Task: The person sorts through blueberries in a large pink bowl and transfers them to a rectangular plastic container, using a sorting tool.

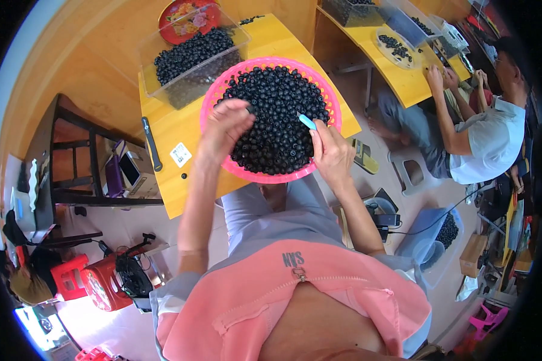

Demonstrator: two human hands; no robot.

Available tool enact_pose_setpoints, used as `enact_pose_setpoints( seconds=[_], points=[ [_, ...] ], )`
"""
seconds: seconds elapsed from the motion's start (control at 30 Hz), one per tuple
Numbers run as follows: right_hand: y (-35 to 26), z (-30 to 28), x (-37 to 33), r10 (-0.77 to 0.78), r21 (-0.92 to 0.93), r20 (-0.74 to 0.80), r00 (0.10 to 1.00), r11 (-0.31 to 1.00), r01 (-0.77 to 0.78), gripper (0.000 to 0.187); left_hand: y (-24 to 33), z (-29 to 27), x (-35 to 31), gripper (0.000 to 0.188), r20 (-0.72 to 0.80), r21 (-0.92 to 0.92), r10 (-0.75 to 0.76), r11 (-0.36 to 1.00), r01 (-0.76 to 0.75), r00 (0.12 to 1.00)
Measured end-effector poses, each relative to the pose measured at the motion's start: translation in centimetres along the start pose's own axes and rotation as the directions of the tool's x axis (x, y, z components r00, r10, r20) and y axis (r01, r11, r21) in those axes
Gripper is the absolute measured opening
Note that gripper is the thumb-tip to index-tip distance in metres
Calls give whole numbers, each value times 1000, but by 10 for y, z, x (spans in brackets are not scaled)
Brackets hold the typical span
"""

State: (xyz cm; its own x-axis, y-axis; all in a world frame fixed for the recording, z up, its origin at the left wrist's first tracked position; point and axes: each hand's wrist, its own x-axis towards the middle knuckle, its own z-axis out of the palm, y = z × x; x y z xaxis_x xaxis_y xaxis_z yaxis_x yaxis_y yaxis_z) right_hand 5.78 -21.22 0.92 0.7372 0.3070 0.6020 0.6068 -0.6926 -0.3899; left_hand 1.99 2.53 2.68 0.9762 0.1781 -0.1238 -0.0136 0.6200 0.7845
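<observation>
A round pink plastic basket [337, 113] is filled with small black round pieces, like beads [277, 102]; some show a pale ring or hole. Over its left side my left hand [227, 125] is closed in a pinch. One dark bead [251, 109] shows at its fingertips. At the basket's right edge my right hand [333, 151] grips a small knife with a light blue handle [307, 122]. The knife's short blade points up and left over the beads. The two hands are apart.
The yellow table [168, 195] also bears a clear bin [190, 84] of black beads, a dark-handled tool [152, 143], a white card [180, 154] and a loose bead [184, 175]. A red floral tray [190, 21] stands behind. Rightward, another person [482, 132] sits at a second table.
</observation>
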Motion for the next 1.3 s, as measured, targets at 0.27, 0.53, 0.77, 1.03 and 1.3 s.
enact_pose_setpoints(
  seconds=[0.27,0.53,0.77,1.03,1.3],
  points=[
    [-1,5,-2,-3,3,-43,999,1000,4,21,112,-31,84,25,-123,310,562,805,-506,818],
    [-2,2,-2,-3,25,-45,999,1000,4,21,20,-8,85,15,170,802,70,570,-180,983],
    [0,5,-3,9,28,-65,998,1000,-7,22,-41,1,100,16,429,903,192,-105,-417,882],
    [0,4,-3,7,44,-81,997,999,-4,22,-25,3,87,14,301,921,110,225,-319,947],
    [-3,0,-2,51,46,-46,998,998,-49,18,-7,25,28,23,214,186,-115,980,75,970]
  ],
)
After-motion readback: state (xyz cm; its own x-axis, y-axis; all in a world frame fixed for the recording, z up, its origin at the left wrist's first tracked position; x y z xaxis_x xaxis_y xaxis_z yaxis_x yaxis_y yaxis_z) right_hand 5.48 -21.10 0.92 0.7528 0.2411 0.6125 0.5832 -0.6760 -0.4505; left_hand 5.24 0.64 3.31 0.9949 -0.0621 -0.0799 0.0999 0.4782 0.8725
